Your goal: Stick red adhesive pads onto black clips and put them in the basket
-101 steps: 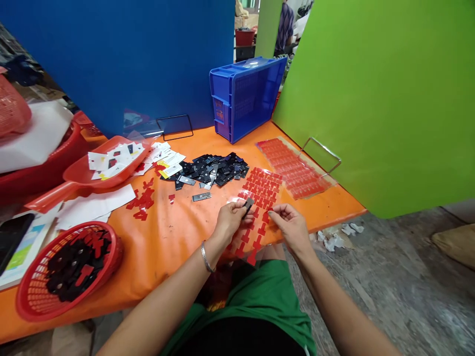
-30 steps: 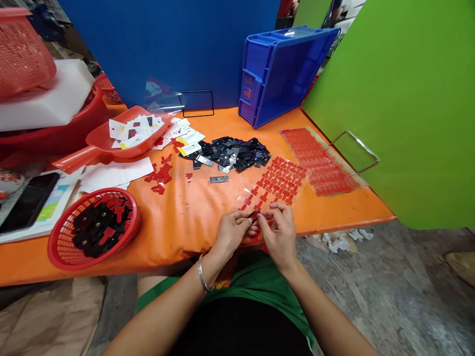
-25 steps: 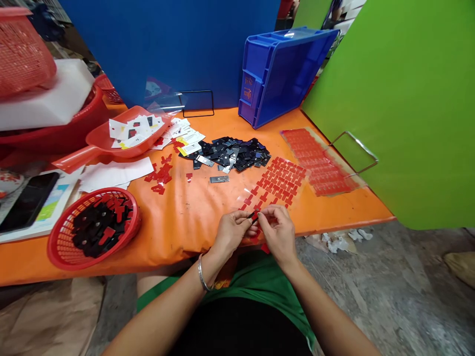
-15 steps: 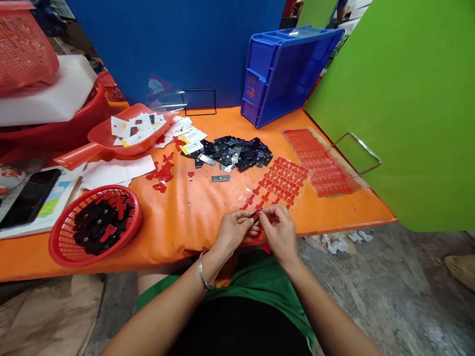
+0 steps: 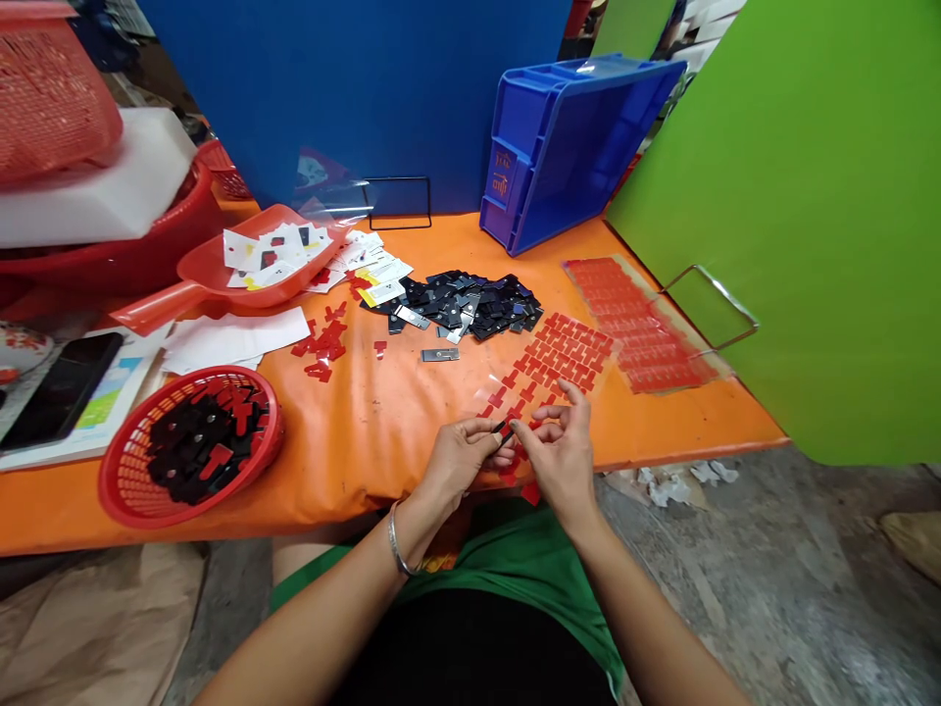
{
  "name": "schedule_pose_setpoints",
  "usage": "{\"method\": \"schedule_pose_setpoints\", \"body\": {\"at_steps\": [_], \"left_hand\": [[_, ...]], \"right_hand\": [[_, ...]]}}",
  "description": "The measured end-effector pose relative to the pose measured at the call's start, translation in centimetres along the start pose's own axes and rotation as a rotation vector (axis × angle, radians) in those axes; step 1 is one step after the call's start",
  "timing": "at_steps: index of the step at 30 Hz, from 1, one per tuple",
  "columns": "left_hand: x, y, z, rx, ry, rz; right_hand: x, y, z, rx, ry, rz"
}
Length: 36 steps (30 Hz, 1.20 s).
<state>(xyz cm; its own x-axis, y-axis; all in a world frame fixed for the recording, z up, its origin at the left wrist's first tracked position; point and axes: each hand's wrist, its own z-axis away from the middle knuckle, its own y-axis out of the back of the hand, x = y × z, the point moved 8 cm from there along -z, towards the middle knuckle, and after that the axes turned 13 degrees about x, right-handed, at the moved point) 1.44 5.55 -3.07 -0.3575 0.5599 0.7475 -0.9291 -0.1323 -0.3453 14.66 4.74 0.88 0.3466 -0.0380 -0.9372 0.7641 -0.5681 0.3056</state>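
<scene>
My left hand (image 5: pixel 465 459) pinches a small flat black piece (image 5: pixel 503 429) between thumb and fingers, above the table's front edge. Some red shows on the piece's right end. My right hand (image 5: pixel 565 459) rests its thumb tip against that end, its other fingers raised and apart. Under and beyond both hands lies a clear sheet of red T-shaped stickers (image 5: pixel 566 348). A heap of black and metallic flat pieces (image 5: pixel 470 304) sits farther back, with one single piece (image 5: pixel 439 355) in front of it. Loose red stickers (image 5: pixel 321 343) lie to the left.
A red basket (image 5: pixel 110 480) of black pieces and red bits stands front left. Behind it are a phone (image 5: pixel 63 387), papers (image 5: pixel 235 338) and a red dustpan (image 5: pixel 195 263) with cards. A blue crate (image 5: pixel 515 157), another red sheet (image 5: pixel 632 324) and a green panel (image 5: pixel 809 196) bound the right side.
My right hand's fingers have lifted and spread away from the black piece, while its thumb stays at the piece. My left hand keeps its pinch.
</scene>
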Motion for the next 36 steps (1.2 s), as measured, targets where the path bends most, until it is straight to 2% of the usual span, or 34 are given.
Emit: {"method": "schedule_pose_setpoints", "body": {"at_steps": [4, 6, 9, 15, 17, 19, 21, 23, 25, 27, 30, 32, 33, 36], "left_hand": [[0.1, 0.1, 0.2, -0.001, -0.005, -0.003], [0.1, 0.0, 0.2, -0.004, -0.003, -0.010], [0.0, 0.0, 0.1, 0.000, 0.005, -0.014], [0.0, -0.1, 0.1, 0.066, 0.030, 0.033], [1.1, -0.3, 0.8, 0.040, -0.010, 0.039], [3.3, 0.2, 1.9, 0.002, -0.102, 0.010], [6.9, 2.2, 3.1, 0.035, -0.270, -0.083], [11.4, 5.9, 4.6, 0.177, -0.523, -0.246], [15.8, 10.7, 6.6, 0.409, -0.768, -0.461], [19.0, 15.5, 8.6, 0.677, -0.940, -0.725], [21.3, 21.3, 10.3, 0.993, -0.985, -1.047], [21.7, 23.3, 10.9, 1.088, -0.997, -1.185], [21.6, 23.6, 11.1, 1.109, -1.027, -1.218], [20.9, 22.2, 12.0, 1.087, -1.171, -1.161]], "right_hand": [[0.9, -1.6, -0.2, -0.219, -0.143, -0.097], [1.0, -1.9, -0.3, -0.270, -0.164, -0.083], [1.6, -1.9, -0.5, -0.274, -0.201, -0.060], [3.4, -1.7, -0.9, -0.172, -0.350, -0.148], [3.4, -1.8, -0.7, -0.184, -0.351, -0.123], [3.0, -1.9, -0.4, -0.210, -0.317, -0.071], [2.3, -1.9, -0.2, -0.236, -0.233, -0.030], [1.2, -2.0, 0.0, -0.258, -0.113, 0.007], [0.1, -2.2, 0.1, -0.275, -0.004, 0.053], [-1.0, -2.9, 0.0, -0.293, 0.099, 0.110], [-2.9, -4.9, -0.9, -0.314, 0.305, 0.188], [-3.9, -6.8, -1.9, -0.310, 0.455, 0.241], [-4.2, -7.9, -2.4, -0.307, 0.518, 0.272], [-4.4, -11.1, -4.1, -0.303, 0.623, 0.406]]}}
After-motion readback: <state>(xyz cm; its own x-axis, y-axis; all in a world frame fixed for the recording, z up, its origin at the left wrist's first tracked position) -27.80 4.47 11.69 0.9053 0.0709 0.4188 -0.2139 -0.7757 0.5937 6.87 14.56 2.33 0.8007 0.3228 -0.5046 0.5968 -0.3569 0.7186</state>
